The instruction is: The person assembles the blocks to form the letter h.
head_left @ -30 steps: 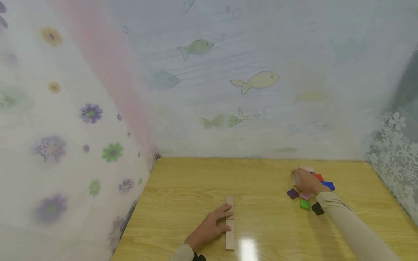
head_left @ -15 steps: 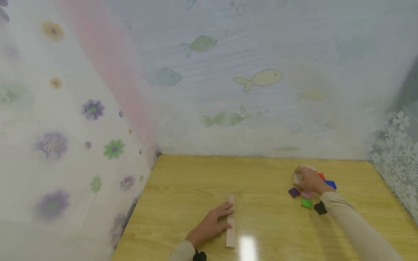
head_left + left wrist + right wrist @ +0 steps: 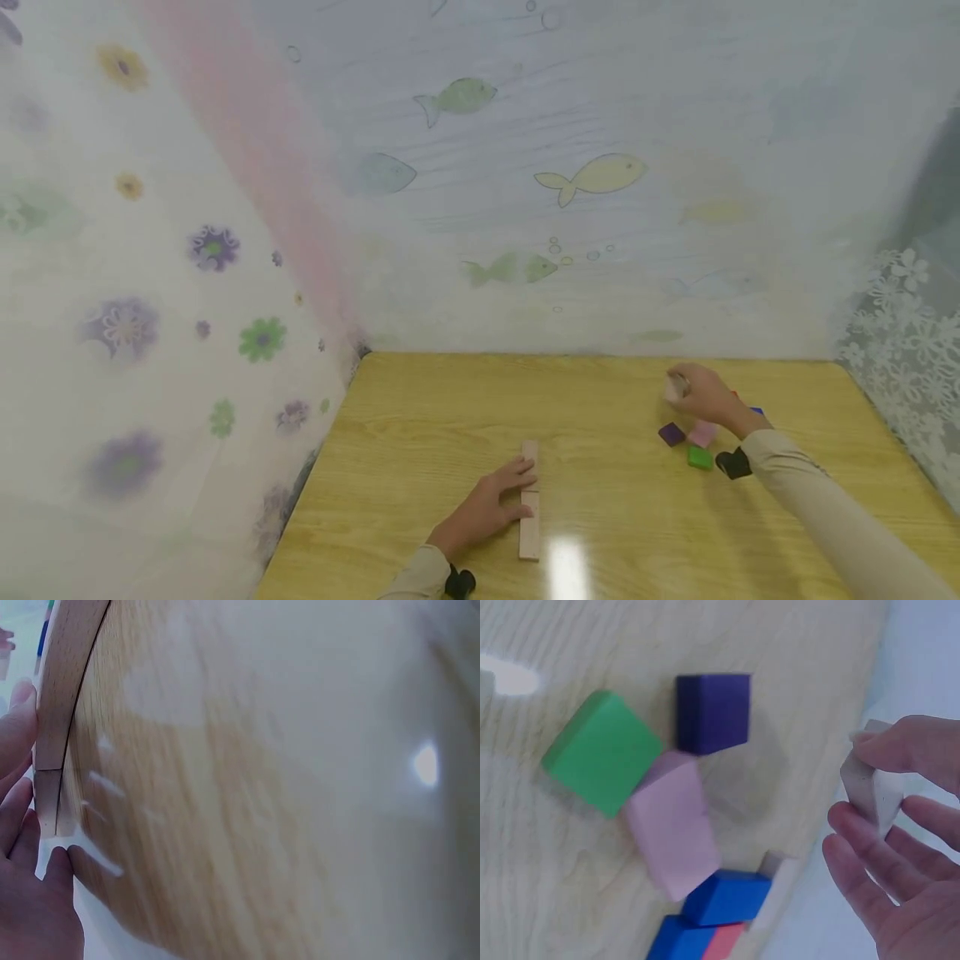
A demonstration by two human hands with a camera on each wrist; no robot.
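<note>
Two pale wooden blocks lie end to end in a line on the table, the near block [image 3: 529,533] and the far block [image 3: 530,452]. My left hand [image 3: 480,510] rests beside them, its extended fingers and thumb touching their left side; the left wrist view shows the seam between them. At the right, my right hand [image 3: 711,397] pinches a pale wooden block [image 3: 871,787] between thumb and fingers, above the table. Near it lie a purple block [image 3: 712,712], a green block [image 3: 604,754] and a pink block [image 3: 673,829].
Two blue blocks, the upper blue block [image 3: 727,898] among them, a red block [image 3: 724,941] and another pale block [image 3: 774,889] sit close together beyond the pink one. The wood-grain table [image 3: 450,392] meets a wall with painted fish [image 3: 607,173] at the back.
My right hand has lifted the pale wooden block up from among the coloured blocks. The left hand and the two blocks in line have stayed in place.
</note>
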